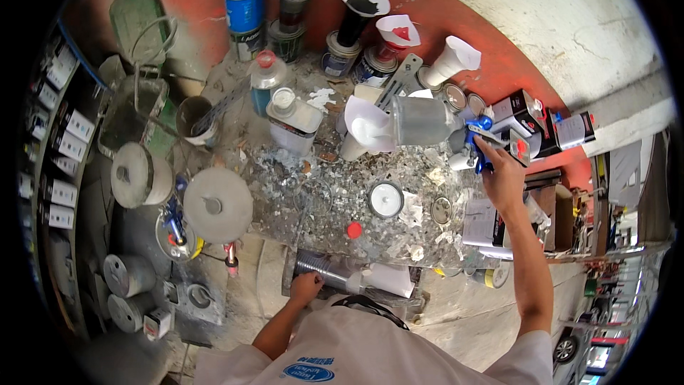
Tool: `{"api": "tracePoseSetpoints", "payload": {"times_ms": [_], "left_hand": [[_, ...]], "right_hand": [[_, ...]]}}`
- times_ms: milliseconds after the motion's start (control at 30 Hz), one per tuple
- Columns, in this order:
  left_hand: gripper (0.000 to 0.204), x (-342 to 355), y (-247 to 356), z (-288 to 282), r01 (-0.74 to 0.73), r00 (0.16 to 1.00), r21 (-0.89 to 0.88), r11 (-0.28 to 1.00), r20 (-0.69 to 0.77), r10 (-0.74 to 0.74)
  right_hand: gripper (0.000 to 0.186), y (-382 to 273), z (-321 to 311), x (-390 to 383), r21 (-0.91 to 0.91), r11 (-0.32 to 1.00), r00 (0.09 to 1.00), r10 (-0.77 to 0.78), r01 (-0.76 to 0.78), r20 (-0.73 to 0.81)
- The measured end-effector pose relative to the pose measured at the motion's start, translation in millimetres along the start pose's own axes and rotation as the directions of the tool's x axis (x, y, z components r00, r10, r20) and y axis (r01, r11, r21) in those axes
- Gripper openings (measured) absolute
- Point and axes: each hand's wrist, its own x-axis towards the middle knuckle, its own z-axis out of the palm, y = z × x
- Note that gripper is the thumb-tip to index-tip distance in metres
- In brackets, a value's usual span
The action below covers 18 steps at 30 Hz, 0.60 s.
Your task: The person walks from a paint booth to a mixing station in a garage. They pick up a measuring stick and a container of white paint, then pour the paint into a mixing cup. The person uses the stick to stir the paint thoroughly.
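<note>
My right hand (502, 177) is closed around the blue body of a spray gun (482, 144) at the right side of the bench. A large cloudy, see-through cup (424, 121) sits on that gun. To its left stands a white paper funnel (369, 127) with white liquid in it. My left hand (306, 287) is low, by the bench's near edge, with its fingers curled together. Just beside it lies a stack of clear plastic cups (322, 265). What those fingers hold, if anything, is too small to tell. An open can of white paint (386, 200) and a red cap (354, 229) lie between my hands.
Paint cans with paper funnels (363, 7) line the red wall. A thinner can (292, 117) and a red-capped bottle (267, 85) stand left of centre. The bench top (328, 207) is crusted with dried paint. Cardboard boxes (552, 210) stand right; lidded buckets (217, 205) stand left.
</note>
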Motion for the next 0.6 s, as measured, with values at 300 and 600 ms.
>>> {"api": "tracePoseSetpoints", "payload": {"times_ms": [300,600], "left_hand": [[0.022,4.5,-5.1,-17.4,-0.032,0.997,0.120,0.992,0.075,0.023],[0.029,72.3,-39.6,27.3,-0.376,0.917,0.167,0.911,0.208,0.340]], "right_hand": [[0.063,-11.7,-43.8,17.7,-0.265,0.938,0.934,-0.284,0.224,-0.217],[0.010,-8.8,1.4,45.7,-0.396,0.886,0.624,-0.453,0.239,-0.637]]}}
